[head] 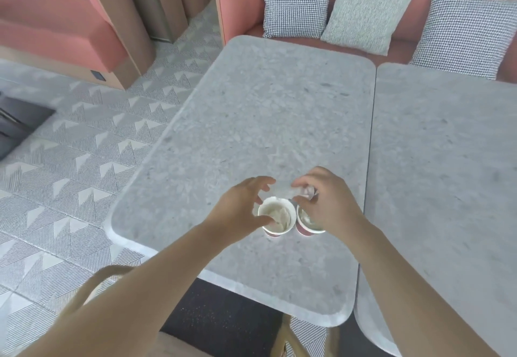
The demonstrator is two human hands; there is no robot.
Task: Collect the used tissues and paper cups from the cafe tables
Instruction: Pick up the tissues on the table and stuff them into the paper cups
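Two red paper cups stand side by side on the grey stone table [251,110]. The left cup [276,216] has crumpled tissue inside. My left hand [237,205] curves around its left rim with fingers spread, thumb touching the rim; nothing is gripped. The right cup [306,223] is partly hidden under my right hand [324,202], which pinches a crumpled white tissue [306,190] just above and behind the cups.
A second grey table [447,174] abuts on the right. Pink benches with checked cushions [296,1] line the far side. A wooden chair [106,281] and dark seat [223,317] sit below my arms. Patterned floor lies to the left.
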